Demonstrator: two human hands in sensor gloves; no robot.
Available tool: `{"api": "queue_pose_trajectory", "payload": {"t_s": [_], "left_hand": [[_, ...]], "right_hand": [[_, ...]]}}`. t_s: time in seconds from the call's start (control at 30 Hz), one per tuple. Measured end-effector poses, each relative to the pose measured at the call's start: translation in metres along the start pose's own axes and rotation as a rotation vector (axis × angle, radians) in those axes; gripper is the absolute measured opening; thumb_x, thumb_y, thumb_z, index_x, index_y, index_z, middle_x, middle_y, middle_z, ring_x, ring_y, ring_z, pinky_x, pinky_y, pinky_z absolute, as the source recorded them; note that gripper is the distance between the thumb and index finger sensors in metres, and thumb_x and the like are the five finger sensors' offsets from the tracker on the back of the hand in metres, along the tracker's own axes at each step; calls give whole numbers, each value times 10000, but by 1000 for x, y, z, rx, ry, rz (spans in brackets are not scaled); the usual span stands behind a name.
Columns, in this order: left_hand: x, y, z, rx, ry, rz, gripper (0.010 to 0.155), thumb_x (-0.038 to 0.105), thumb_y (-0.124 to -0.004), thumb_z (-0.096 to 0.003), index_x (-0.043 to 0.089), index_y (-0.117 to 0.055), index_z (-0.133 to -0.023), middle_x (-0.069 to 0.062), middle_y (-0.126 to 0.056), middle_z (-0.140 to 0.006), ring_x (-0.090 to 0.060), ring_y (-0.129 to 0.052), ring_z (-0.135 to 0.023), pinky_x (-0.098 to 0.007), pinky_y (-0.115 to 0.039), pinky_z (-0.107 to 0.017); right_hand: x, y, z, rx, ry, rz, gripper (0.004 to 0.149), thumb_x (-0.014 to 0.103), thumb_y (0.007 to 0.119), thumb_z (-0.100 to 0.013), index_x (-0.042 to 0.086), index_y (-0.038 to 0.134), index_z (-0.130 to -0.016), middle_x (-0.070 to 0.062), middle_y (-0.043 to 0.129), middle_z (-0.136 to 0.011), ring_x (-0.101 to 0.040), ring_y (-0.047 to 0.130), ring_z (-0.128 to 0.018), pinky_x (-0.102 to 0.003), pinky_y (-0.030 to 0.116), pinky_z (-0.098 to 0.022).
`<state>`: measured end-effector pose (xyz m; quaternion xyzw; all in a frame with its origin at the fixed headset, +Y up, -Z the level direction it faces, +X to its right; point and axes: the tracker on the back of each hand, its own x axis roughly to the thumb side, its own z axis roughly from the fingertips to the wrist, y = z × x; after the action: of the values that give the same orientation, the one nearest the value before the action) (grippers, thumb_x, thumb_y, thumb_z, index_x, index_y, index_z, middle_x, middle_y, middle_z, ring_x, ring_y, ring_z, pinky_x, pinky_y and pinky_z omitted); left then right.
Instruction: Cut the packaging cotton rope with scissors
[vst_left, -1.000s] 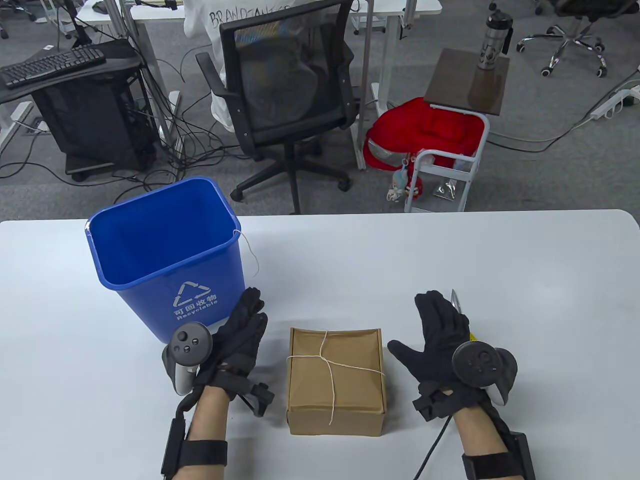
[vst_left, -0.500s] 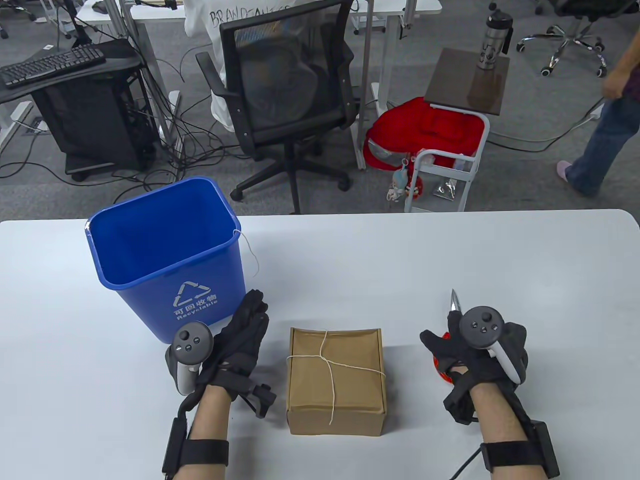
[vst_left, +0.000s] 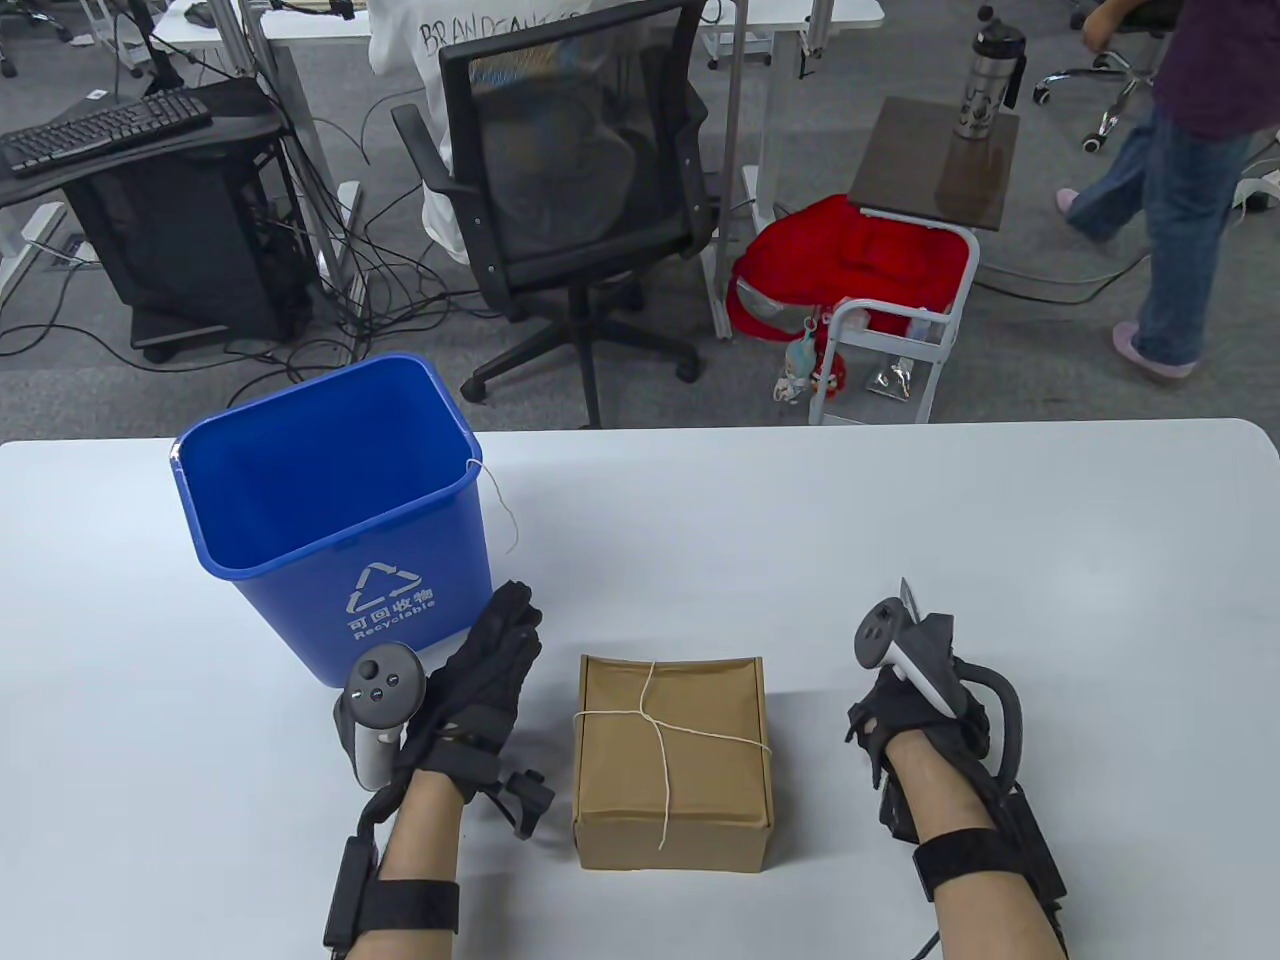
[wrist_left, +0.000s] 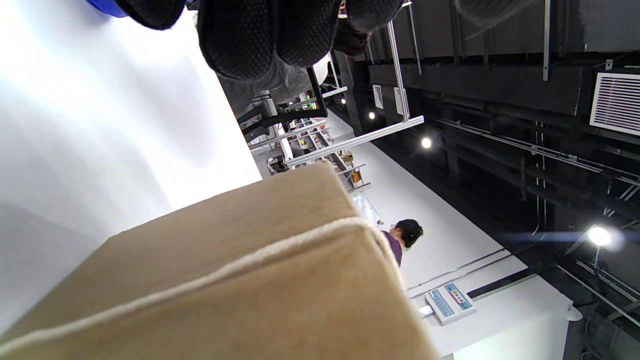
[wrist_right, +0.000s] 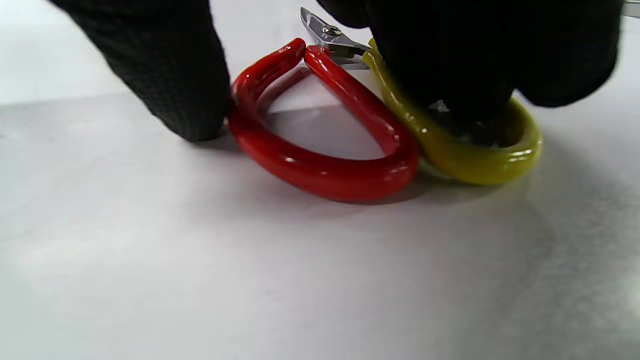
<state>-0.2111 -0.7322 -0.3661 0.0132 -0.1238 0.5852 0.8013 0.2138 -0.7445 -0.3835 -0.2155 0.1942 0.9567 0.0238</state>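
A brown cardboard box (vst_left: 700, 790) tied crosswise with white cotton rope (vst_left: 661, 740) sits on the white table near its front edge. My left hand (vst_left: 490, 660) rests flat on the table just left of the box, fingers stretched out and holding nothing. In the left wrist view the box (wrist_left: 280, 320) and its rope (wrist_left: 225, 270) fill the lower part. My right hand (vst_left: 915, 690) is right of the box, over the scissors (vst_left: 908, 598), whose blade tip pokes out beyond it. In the right wrist view the scissors (wrist_right: 320, 175) lie on the table; my fingers (wrist_right: 465, 65) press into the yellow loop and my thumb touches the red loop.
A blue recycling bin (vst_left: 330, 580) stands behind my left hand, with a loose strand of rope (vst_left: 503, 515) hanging from its rim. Beyond the table are an office chair (vst_left: 570, 200) and a white cart (vst_left: 900, 330). A person (vst_left: 1170, 180) walks at the far right.
My right hand went from spread open above the scissors to turned down onto their handles, fingers now closed around the loops. My left hand and the box stayed put.
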Motion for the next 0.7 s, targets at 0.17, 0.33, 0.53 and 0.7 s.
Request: {"api": "queue_pose_trajectory", "payload": {"t_s": [0.17,0.33,0.53,0.7], "left_hand": [[0,0,0,1,-3,10,678,491,-602,-613,163,-404,-1172,-269,-542,-1128,-565,-686,-930,-741,-518,-639],[0,0,-1,0,-2,23,679,492,-602,-613,163,-402,-1173,-270,-540,-1128,-565,-685,-930,-741,-517,-640],[0,3,0,7,0,35,677,492,-600,-614,164,-402,-1172,-268,-540,-1129,-564,-683,-932,-740,-517,-640],[-1,6,1,17,5,36,675,490,-598,-615,160,-406,-1172,-271,-541,-1127,-566,-685,-929,-740,-517,-639]], "right_hand": [[1,1,-3,-39,55,-35,1023,446,972,-402,-40,348,-1051,-459,681,-888,-608,839,-689,-795,665,-500],[-7,0,-8,-1,78,-76,1064,481,1003,-364,-40,331,-1002,-425,671,-881,-557,859,-670,-815,617,-520],[-24,-9,-9,34,58,-297,1037,508,1008,-352,-18,362,-970,-371,685,-862,-579,842,-688,-876,625,-450],[-38,-20,-2,49,-160,-747,1018,485,1019,-339,3,384,-973,-378,668,-877,-408,917,-495,-780,685,-464]]}}
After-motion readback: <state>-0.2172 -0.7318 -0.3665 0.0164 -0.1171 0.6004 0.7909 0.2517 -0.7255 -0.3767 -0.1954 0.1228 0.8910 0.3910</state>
